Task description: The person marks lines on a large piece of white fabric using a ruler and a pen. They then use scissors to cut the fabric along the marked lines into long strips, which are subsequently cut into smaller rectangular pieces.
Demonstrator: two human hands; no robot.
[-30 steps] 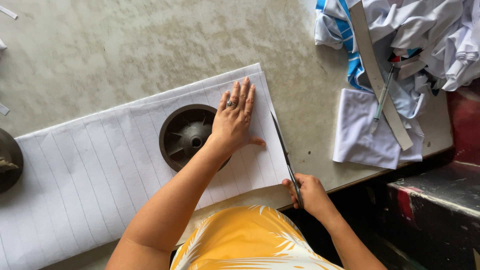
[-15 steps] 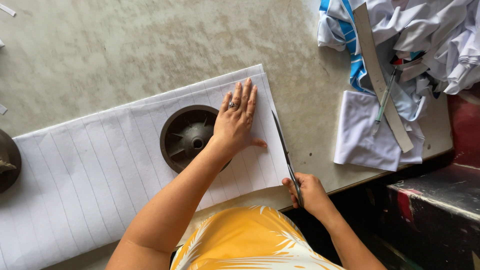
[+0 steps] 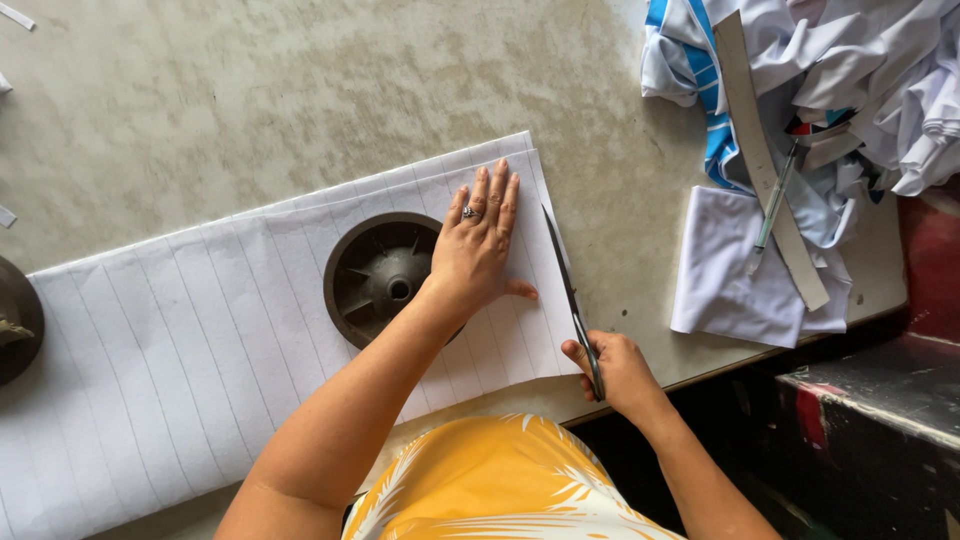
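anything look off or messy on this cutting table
Mostly the far right: a crumpled pile of white and blue-striped cloth is heaped at the table's corner, with a grey strip lying askew across it. The lined white sheet lies flat.

Open tabletop ahead of us, clutter to the right.

We saw the bare tabletop (image 3: pixel 300 90) beyond the white lined cloth (image 3: pixel 180 360) open for our hands. A round dark weight (image 3: pixel 385 278) stood on the cloth just beside our left hand (image 3: pixel 478 258). To the right, a heap of white and blue garments (image 3: pixel 850 90), a folded white piece (image 3: pixel 735 275) and a flat strip (image 3: pixel 765 160) crowded the corner.
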